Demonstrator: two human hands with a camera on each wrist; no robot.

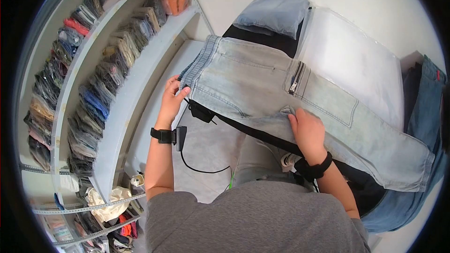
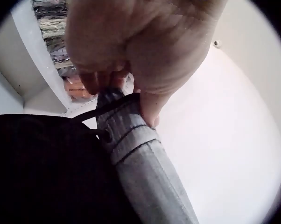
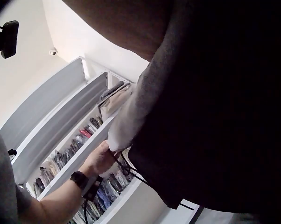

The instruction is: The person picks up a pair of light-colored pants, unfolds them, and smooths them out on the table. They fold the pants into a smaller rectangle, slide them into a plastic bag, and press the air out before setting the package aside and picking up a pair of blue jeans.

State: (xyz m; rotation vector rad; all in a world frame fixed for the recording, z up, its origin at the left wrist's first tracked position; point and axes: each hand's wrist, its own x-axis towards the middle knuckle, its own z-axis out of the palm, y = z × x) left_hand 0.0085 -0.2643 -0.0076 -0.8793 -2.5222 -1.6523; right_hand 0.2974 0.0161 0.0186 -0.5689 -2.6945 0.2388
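Observation:
A pair of light-blue denim trousers [image 1: 262, 84] lies stretched from the elastic waistband at left to the hem at right, with a zipped pocket facing up. My left hand [image 1: 174, 98] grips the waistband's near corner, thumb on top. In the left wrist view, the left hand [image 2: 140, 51] pinches the waistband [image 2: 126, 126] beside a dark drawstring. My right hand [image 1: 308, 131] pinches the near edge partway along the trousers, where the cloth bunches at the thumb; its fingers are hidden beneath. In the right wrist view, dark material hides most of the right hand's work.
Shelves [image 1: 136, 70] packed with bagged garments rise at left. Behind the trousers lie a bagged folded denim piece [image 1: 272, 11] and a stack of clear plastic bags [image 1: 351, 51]. More blue denim [image 1: 431, 98] hangs at right. Black material [image 1: 255, 133] shows beneath the trousers.

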